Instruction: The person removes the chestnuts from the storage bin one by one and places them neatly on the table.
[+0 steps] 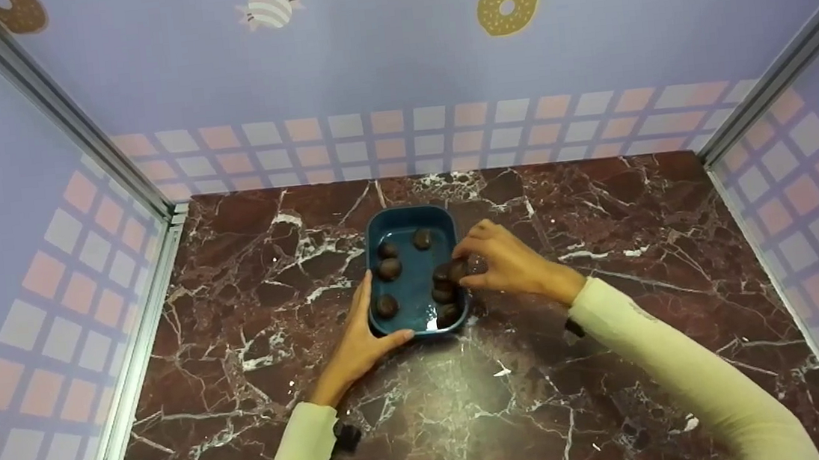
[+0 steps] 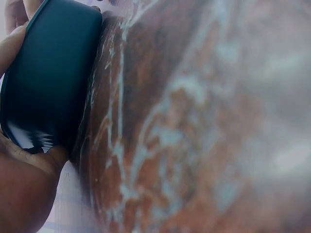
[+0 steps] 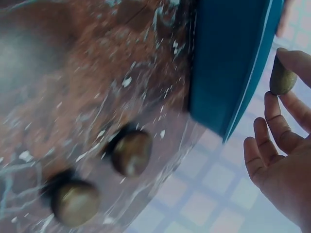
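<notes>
A deep blue rectangular box (image 1: 411, 282) with rounded corners stands on the marbled surface, holding several smooth, rounded brown pieces (image 1: 389, 268). My left hand (image 1: 357, 344) grips its near left corner, fingers along the left wall and thumb at the near rim; the left wrist view shows the box's outer wall (image 2: 53, 68) close up. Over the right rim, my right hand (image 1: 506, 258) pinches one brown piece (image 3: 282, 77) between thumb and fingertips. That hand's other fingers are loosely bent. Two more brown pieces (image 3: 131, 153) lie on the surface outside the box in the right wrist view.
The dark red marbled tabletop (image 1: 273, 296) spreads around the box. A lilac back wall (image 1: 377, 53) with checks and sweets printed on it closes off the far side, and similar panels with metal edge strips (image 1: 134, 369) stand left and right.
</notes>
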Tool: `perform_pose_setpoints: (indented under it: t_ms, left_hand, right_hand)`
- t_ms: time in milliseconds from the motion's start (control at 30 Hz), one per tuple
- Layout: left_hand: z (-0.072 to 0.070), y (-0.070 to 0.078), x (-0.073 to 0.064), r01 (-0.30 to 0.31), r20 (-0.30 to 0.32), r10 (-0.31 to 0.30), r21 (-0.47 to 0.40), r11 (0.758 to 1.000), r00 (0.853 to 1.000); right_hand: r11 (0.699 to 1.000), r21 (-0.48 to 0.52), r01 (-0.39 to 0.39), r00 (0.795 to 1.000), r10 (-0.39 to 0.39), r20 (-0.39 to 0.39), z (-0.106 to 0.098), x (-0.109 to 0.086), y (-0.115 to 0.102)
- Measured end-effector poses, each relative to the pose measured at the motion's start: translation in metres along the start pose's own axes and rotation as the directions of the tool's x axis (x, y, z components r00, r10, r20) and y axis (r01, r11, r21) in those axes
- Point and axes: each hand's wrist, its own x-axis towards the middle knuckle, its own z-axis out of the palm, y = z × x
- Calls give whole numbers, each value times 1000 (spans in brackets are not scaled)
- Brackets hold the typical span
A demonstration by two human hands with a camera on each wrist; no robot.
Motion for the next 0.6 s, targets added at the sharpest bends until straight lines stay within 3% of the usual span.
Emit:
perform_pose_setpoints:
  t_ms: [300, 467, 600]
  left_hand:
    - [0, -1, 0, -2, -3, 2, 6, 1000, 1000]
    - [-1, 1, -1, 10, 6, -10, 9, 1000, 1000]
    - [0, 1, 0, 7, 3, -7, 13, 1000, 1000]
  right_hand:
    - [992, 56, -111, 990, 116, -86, -18, -30, 27]
    - [980, 82, -180, 973, 190, -129, -26, -49, 43]
    - [955, 114, -274, 950, 287, -120, -33, -65, 56]
